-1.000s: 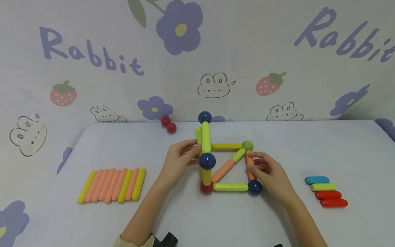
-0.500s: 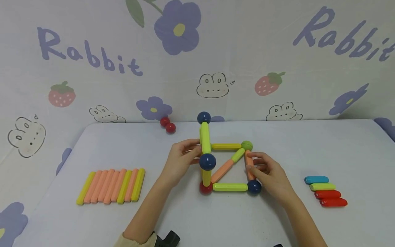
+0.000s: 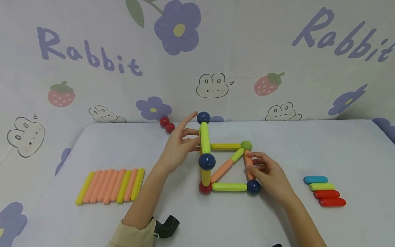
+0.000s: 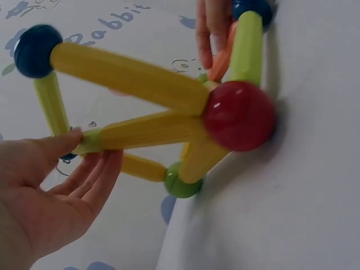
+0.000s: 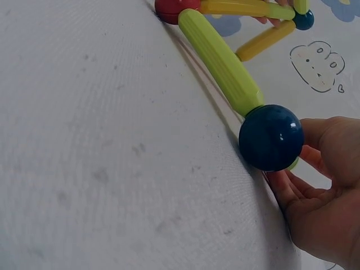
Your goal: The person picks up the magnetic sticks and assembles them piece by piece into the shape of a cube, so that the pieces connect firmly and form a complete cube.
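Observation:
A frame of magnetic sticks and balls stands mid-table. Its flat base joins a red ball, a blue ball and a green ball. Two more blue balls, a far one and a near one, sit raised on its left side, linked by a lime stick. My left hand pinches the green end of a slanting yellow-and-green diagonal between thumb and fingers, index finger raised in the head view. My right hand pinches the orange stick on the base's right side.
Orange and yellow sticks lie in a row at the left. Several short blue, lime and red sticks are stacked at the right. Two red balls sit near the table's back edge. A black wrist mount juts from the left sleeve.
The diagonal's free end first swung in behind the raised lime stick. Since then my left hand has shifted up and its index finger has stretched toward the far blue ball. My right hand holds still.

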`<move>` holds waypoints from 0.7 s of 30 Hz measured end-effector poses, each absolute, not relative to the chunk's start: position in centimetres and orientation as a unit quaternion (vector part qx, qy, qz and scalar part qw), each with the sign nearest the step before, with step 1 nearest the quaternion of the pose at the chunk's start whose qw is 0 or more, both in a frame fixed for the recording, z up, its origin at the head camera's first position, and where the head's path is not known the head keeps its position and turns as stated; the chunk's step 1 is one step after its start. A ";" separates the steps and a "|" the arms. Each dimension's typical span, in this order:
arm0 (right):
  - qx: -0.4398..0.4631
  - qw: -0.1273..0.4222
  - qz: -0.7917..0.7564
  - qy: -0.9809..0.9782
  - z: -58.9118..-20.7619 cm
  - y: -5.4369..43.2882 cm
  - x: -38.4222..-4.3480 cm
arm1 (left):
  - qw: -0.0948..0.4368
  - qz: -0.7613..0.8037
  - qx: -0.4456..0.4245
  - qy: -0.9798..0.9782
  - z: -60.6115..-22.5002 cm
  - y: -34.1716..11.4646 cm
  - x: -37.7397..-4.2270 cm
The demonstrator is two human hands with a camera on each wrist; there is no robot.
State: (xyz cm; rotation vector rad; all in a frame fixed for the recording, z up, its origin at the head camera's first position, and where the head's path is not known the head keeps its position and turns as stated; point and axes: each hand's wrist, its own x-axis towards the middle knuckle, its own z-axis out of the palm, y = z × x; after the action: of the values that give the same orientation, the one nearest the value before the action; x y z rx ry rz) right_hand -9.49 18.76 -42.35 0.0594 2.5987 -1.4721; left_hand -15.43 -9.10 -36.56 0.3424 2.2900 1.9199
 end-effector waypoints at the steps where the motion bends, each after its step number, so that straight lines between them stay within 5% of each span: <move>1: 0.020 0.077 -0.491 0.867 -42.4 18.8 -9.5 | 0.074 0.629 0.124 0.764 -36.4 -9.3 -15.7; 21: 0.006 0.070 -0.499 0.864 -42.4 18.9 -9.4 | 0.103 0.621 0.136 0.765 -35.4 -9.9 -15.9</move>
State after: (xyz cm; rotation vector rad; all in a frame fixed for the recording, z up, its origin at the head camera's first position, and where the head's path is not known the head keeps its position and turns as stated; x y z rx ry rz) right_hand -9.36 18.88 -42.36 0.0170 2.5995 -1.5023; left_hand -15.86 -9.91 -35.39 0.4003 2.2575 1.8328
